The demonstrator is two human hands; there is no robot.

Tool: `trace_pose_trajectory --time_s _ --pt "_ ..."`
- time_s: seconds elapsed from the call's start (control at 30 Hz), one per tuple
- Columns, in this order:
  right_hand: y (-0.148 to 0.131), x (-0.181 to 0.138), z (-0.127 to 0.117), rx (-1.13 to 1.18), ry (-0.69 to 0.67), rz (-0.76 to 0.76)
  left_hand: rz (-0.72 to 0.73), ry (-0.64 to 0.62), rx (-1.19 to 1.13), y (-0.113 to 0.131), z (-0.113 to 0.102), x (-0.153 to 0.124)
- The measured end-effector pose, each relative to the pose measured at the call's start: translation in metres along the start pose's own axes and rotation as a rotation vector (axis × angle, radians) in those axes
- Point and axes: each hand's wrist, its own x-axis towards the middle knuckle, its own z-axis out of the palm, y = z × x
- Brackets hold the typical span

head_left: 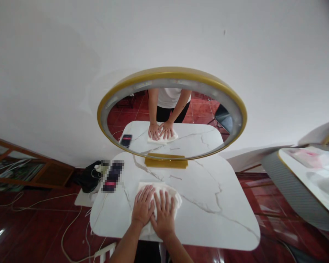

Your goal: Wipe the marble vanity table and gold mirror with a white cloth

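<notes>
A white cloth [171, 193] lies on the white marble table [208, 204] near its front edge. My left hand [143, 207] rests flat on the cloth with fingers stretched out. My right hand [164, 213] lies flat beside it, partly overlapping the left, fingers spread on the cloth. Both hands press down on the cloth and hold nothing else. A round gold-framed mirror [172, 113] stands upright at the table's far edge and reflects the hands, the cloth and my torso.
A dark phone [112, 176] lies on the table's left side, blurred out. Cables [71, 223] and a power strip trail over the red tiled floor at left. A wooden glass cabinet [22, 168] lines the left wall. Another mirror and table [309, 175] stand at right.
</notes>
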Motion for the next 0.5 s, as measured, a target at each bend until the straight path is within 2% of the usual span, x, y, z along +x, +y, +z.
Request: trace_pose_trajectory --time_s 0.5 --pt "-0.002 0.047 0.008 -0.013 -0.014 0.009 -0.054 -0.003 -0.032 -0.022 -0.003 0.038"
